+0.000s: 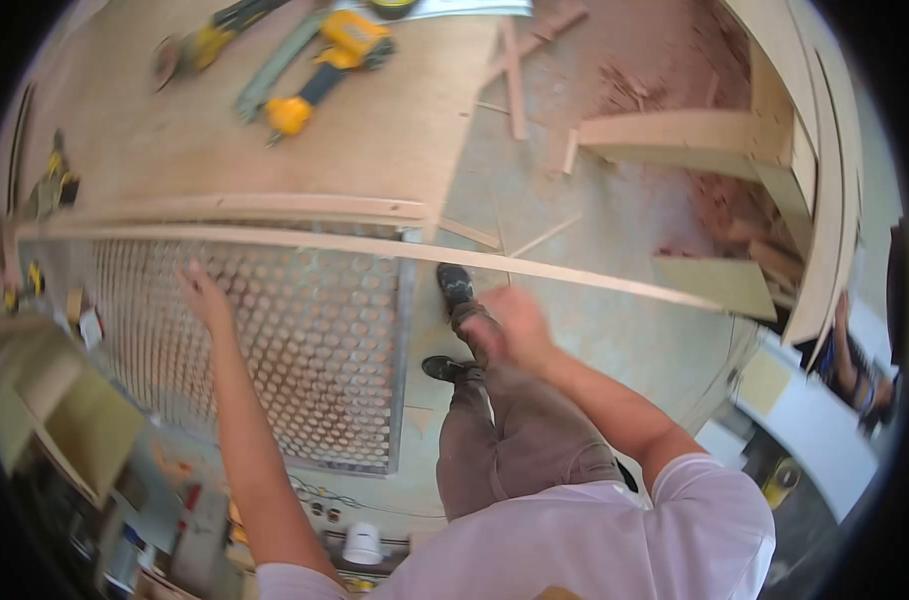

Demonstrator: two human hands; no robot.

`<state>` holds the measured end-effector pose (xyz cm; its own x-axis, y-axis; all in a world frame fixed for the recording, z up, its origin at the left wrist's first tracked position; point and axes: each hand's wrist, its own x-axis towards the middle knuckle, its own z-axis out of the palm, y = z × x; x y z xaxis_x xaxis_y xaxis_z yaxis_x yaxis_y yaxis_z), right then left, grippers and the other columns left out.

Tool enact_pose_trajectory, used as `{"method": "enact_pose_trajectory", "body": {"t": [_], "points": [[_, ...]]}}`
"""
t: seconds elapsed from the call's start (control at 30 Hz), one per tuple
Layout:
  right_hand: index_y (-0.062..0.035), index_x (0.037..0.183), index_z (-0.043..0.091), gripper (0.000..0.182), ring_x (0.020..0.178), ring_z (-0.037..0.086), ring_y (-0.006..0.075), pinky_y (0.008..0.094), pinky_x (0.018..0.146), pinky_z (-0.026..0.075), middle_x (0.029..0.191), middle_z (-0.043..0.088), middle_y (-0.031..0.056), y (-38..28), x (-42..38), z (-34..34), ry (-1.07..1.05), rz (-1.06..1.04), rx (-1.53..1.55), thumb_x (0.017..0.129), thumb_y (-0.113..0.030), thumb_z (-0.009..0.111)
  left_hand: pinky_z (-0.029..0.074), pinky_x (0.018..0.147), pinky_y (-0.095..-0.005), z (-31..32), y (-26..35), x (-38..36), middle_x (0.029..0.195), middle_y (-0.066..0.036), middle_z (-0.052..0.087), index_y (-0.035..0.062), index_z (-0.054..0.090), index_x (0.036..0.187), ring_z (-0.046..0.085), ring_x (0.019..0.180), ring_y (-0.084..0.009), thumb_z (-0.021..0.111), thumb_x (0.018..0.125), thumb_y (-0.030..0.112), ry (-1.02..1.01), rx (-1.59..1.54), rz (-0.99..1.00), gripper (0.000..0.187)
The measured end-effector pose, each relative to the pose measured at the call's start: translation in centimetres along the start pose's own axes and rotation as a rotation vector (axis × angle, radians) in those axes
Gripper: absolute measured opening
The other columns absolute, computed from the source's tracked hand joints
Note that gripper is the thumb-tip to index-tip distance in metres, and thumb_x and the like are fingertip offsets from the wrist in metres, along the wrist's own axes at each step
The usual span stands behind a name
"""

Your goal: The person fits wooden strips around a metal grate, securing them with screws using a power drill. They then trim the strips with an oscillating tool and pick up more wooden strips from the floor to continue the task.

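My left hand (202, 295) reaches out over a perforated metal panel (314, 340), fingers apart and holding nothing. It is just below a long thin wooden strip (594, 278) that runs across the view from left to right. My right hand (519, 318) is blurred and hovers just under the same strip, above my legs. Its fingers look curled, and I cannot tell whether they hold anything. My shoes (454, 285) stand on the floor beside the panel's right edge.
A plywood sheet (374, 130) beyond the strip carries yellow power tools (349, 40) and a yellow grinder (199, 45). Curved plywood pieces (674, 130) and offcuts lie at the right. Another person's arm (854, 370) shows at the far right. Cluttered shelves (74, 420) stand at my left.
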<state>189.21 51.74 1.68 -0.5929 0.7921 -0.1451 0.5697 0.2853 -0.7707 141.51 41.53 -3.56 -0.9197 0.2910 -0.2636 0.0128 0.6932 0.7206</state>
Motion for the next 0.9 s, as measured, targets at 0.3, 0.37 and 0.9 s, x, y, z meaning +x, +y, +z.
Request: {"method": "enact_pose_trajectory", "body": {"t": [0.3, 0.37, 0.9], "points": [[-0.0027, 0.101, 0.069, 0.034, 0.091, 0.069, 0.0423, 0.0500, 0.079, 0.054, 0.093, 0.071, 0.0231, 20.6, -7.4, 10.2, -0.419, 0.528, -0.075, 0.092, -0.035, 0.068, 0.019, 0.122, -0.0548, 5.6, -5.8, -6.1, 0.161, -0.032, 0.026, -0.0042, 0.036, 0.154, 0.023, 0.150, -0.0476, 0.045, 0.107, 0.048, 0.077, 0.693, 0.556, 0.070], [-0.0019, 0.103, 0.070, 0.037, 0.094, 0.069, 0.0429, 0.0503, 0.081, 0.055, 0.095, 0.072, 0.0256, 27.7, -4.9, 12.2, -0.383, 0.642, -0.102, 0.092, -0.037, 0.068, 0.019, 0.123, -0.0532, 5.3, -6.5, -5.6, 0.162, -0.032, 0.025, -0.0047, 0.035, 0.154, 0.023, 0.151, -0.0469, 0.045, 0.108, 0.047, 0.082, 0.669, 0.600, 0.070], [-0.0044, 0.133, 0.060, 0.041, 0.110, 0.066, 0.0245, 0.0386, 0.097, 0.052, 0.116, 0.069, 0.0116, 8.8, 6.7, -13.8, -1.035, 0.262, 1.494, 0.103, -0.031, 0.062, 0.010, 0.125, -0.0538, 3.4, -8.1, -4.6, 0.165, -0.031, 0.016, -0.0058, 0.026, 0.158, 0.014, 0.154, -0.0474, 0.036, 0.109, 0.050, 0.030, 0.684, 0.591, 0.075]]}}
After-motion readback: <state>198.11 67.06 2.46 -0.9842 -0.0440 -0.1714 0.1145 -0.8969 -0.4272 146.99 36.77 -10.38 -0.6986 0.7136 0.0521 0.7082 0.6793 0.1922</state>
